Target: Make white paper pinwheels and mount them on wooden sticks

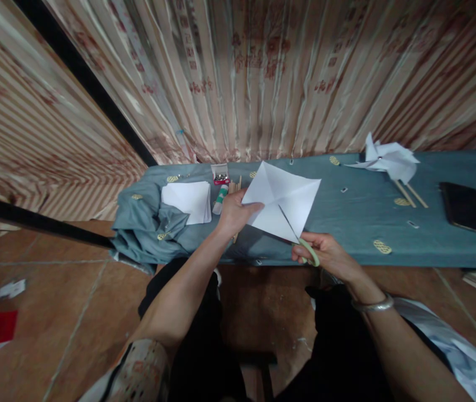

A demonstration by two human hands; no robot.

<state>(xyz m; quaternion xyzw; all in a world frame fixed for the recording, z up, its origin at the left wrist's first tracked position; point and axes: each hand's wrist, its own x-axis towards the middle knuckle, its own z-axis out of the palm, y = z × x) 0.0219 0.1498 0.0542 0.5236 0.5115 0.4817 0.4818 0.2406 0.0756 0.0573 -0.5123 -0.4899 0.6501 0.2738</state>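
My left hand pinches the left corner of a white paper sheet (282,187), thumb flat on top, as my right hand (322,254) grips the light-green handles of a pair of scissors (290,224) at the sheet's near right corner. The sheet lies between my two hands, above a blue-green cloth (355,218); faint creases cross at its middle. One dark blade runs over the paper, its tip short of that crossing; whether the other sits beneath, I cannot tell.

The danger, as I judge it, is overrunning: one squeeze too long by my right hand could carry a cut through the centre and weaken the sheet. A slack pinch by my left hand (233,213) could let the paper swing, sending the blade off the crease. My left thumb, too, would be at risk if the scissors veered its way.

Just beyond my left hand lie wooden sticks (238,181), a green-and-white tube (220,199) and an open box of small metal pieces (220,177), which a careless elbow or sleeve might spill. Farther left rests a paper stack (190,195); well right of my right hand, paper pinwheels (393,159).
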